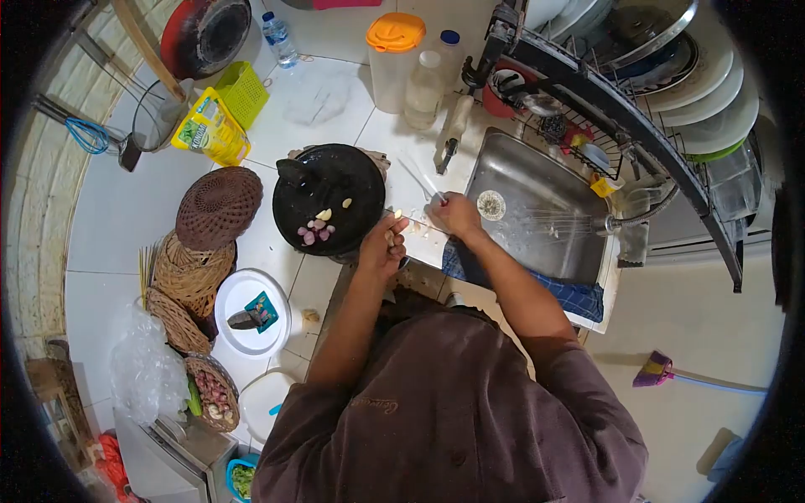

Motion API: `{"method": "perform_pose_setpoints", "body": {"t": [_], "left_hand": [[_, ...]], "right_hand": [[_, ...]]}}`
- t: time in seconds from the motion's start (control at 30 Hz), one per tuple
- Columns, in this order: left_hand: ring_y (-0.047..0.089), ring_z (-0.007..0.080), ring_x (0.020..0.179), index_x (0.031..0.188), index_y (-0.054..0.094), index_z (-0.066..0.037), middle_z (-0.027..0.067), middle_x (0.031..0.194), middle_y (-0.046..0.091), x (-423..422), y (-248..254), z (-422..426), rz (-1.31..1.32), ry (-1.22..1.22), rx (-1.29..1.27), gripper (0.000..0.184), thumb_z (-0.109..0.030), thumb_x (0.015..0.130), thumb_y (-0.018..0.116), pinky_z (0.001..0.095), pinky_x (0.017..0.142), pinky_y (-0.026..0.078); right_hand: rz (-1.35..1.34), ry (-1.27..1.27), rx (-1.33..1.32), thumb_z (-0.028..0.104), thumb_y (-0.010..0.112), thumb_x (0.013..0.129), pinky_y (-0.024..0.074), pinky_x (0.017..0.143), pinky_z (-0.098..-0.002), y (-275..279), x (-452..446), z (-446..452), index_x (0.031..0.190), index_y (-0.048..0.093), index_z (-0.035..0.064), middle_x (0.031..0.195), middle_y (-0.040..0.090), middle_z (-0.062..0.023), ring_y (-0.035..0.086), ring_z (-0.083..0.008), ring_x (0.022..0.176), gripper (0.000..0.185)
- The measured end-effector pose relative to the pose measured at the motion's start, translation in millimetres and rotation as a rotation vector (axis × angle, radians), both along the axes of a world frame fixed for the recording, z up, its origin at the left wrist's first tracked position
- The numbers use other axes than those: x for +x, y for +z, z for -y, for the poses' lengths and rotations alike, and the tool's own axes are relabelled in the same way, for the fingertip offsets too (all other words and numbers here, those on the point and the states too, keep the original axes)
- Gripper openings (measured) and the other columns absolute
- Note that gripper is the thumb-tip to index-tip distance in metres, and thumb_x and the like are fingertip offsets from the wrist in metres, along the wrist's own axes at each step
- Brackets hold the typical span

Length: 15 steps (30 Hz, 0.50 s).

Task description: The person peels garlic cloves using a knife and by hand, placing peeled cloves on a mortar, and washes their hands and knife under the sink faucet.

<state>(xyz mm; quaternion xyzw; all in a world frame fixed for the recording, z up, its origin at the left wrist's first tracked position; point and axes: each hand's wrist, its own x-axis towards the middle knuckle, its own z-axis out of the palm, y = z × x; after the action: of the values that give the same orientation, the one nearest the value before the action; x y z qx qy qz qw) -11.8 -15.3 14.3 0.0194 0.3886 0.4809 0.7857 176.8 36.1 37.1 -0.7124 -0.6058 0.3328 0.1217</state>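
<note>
One knife, right hand; clove, left hand

- Brown shirt, near side, at the middle: one short line of script-like lettering in a light brown thread or print. It seems to open with a capital C; the letters after it are too small to read surely.
- Yellow pouch, far left: pale lettering on a green patch, set at a slant; too blurred to spell out.
- Teal packet, left, on the white plate: printed marks, too small to read.
- Water bottle, far left, with a blue cap: a bluish label, its wording unreadable.
- No full word or number can be read with certainty.
</note>
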Motion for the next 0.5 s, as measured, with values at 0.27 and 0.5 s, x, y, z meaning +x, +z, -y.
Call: {"method": "perform_pose_setpoints", "body": {"t": [0.27, 0.5], "left_hand": [[0.045, 0.0065, 0.053, 0.098, 0.055, -0.006, 0.0040, 0.083, 0.062, 5.8, 9.8, 4.7, 0.000, -0.003, 0.003, 0.015, -0.017, 0.088, 0.057, 0.0190, 0.042, 0.034], [0.045, 0.0054, 0.055, 0.108, 0.050, -0.006, 0.0066, 0.093, 0.060, 41.8, 24.8, -0.4, -0.004, -0.120, 0.083, 0.021, -0.014, 0.089, 0.056, 0.0199, 0.045, 0.037]], "right_hand": [[-0.742, -0.168, -0.298, 0.013, 0.060, 0.083, 0.0489, 0.055, -0.0297, -13.2, 39.0, 15.9, 0.107, 0.063, 0.0027, 0.081, 0.066, -0.0077, 0.059, -0.0128, 0.061, 0.026], [-1.376, -0.507, -0.354, 0.003, 0.050, 0.088, 0.0555, 0.063, -0.0292, 0.8, 104.8, 73.8, 0.116, 0.055, 0.0004, 0.096, 0.064, -0.0102, 0.061, -0.0136, 0.063, 0.029]]}}
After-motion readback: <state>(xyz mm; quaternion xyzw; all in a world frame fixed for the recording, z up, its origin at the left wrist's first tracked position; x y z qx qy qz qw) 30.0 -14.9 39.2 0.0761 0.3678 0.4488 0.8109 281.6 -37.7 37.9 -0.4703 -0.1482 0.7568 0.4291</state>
